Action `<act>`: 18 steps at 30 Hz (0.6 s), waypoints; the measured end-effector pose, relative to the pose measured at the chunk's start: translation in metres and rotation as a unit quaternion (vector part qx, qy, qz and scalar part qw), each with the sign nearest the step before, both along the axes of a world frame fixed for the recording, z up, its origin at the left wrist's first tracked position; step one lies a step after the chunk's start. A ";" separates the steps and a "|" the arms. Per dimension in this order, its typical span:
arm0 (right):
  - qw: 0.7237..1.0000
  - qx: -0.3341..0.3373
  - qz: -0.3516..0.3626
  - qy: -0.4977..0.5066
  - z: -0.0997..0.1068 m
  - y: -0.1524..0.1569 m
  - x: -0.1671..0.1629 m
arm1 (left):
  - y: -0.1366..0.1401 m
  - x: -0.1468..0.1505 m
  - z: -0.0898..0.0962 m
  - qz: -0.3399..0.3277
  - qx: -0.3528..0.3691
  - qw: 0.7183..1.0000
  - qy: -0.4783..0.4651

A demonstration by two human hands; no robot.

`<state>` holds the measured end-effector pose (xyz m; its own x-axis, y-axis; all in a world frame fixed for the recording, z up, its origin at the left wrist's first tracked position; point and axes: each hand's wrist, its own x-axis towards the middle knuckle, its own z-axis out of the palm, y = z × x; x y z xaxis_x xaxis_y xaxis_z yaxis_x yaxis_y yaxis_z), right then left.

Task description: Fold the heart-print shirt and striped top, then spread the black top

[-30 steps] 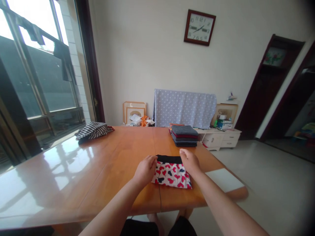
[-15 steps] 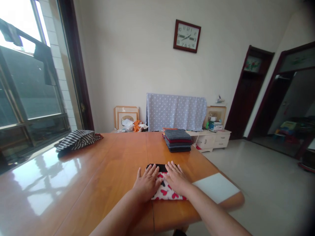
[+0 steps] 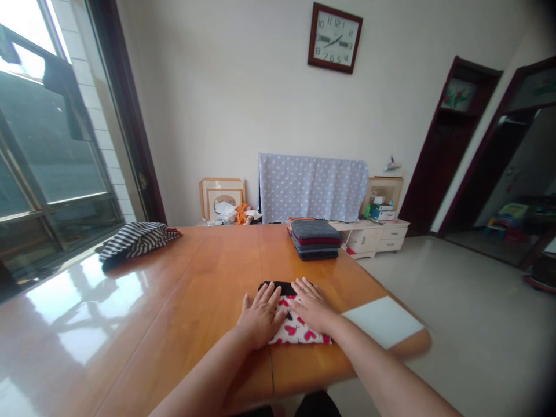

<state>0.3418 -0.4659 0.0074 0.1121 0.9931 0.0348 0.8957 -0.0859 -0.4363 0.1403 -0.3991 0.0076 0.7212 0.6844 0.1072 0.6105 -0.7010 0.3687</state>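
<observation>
A folded garment [image 3: 299, 332], white with red hearts and a black band along its far edge, lies flat near the front edge of the wooden table [image 3: 208, 301]. My left hand [image 3: 262, 313] rests palm down on its left side, fingers stretched out toward the black band. On the right side of the cloth my right hand [image 3: 311, 304] lies flat too, its fingertips over the band. Both hands partly cover the garment. Beyond them stands a neat stack of folded clothes [image 3: 315, 238] in grey, dark red and blue.
A black-and-white striped garment [image 3: 134, 242] lies bunched at the table's far left. To the right of my hands is a pale flat sheet [image 3: 386, 321] near the table's corner. Behind the table stands a low white cabinet [image 3: 373, 238], beside a dotted cloth cover [image 3: 313, 188].
Both hands stay flat on the garment, with hardly any shift. The view has tilted down slightly, so the lap below the table edge shows more.
</observation>
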 end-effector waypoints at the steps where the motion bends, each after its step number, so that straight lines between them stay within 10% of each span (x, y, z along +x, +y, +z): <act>1: 0.999 0.018 -0.011 0.030 0.002 0.000 0.004 | 0.001 0.000 0.001 0.001 -0.010 1.000 -0.010; 8: 0.952 0.075 -0.222 0.197 0.014 -0.025 0.045 | 0.016 -0.014 0.007 0.183 -0.062 0.966 -0.172; 14: 0.950 -0.008 -0.245 0.193 0.010 -0.035 0.044 | 0.022 -0.016 0.017 0.261 -0.273 0.917 -0.130; 18: 0.955 -0.030 -0.245 0.164 0.013 -0.023 0.035 | 0.029 -0.002 0.019 0.289 -0.292 0.904 -0.115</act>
<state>0.3769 -0.4888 0.0208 0.5592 0.8175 -0.1379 0.5579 -0.4941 -0.6668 0.1386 -0.3701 0.0270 0.2288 0.9286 -0.2922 0.6732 0.0659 0.7365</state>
